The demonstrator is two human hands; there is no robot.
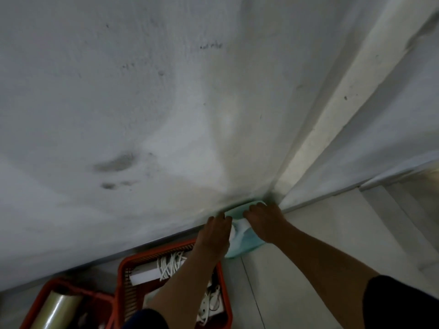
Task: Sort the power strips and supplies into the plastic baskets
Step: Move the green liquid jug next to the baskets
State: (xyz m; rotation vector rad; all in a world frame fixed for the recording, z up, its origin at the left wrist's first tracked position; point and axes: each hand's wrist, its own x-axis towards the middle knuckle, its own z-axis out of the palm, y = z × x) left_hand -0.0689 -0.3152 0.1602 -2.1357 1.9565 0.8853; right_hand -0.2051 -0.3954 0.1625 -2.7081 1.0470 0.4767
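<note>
2 red baskets [123, 269], 1 teal basket [251, 245], 1 tape roll [57, 309], 2 hands [216, 231]

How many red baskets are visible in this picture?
2. One red basket sits by the wall, holding white cords. The other red basket is at the lower left corner, holding a tape roll. Others may be hidden.

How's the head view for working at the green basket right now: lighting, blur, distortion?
Head view: dim, soft overall; wide-angle bends the wall base; both hands, left hand and right hand, cover the green basket in the shadowed corner; the red basket reads clearer.
</note>
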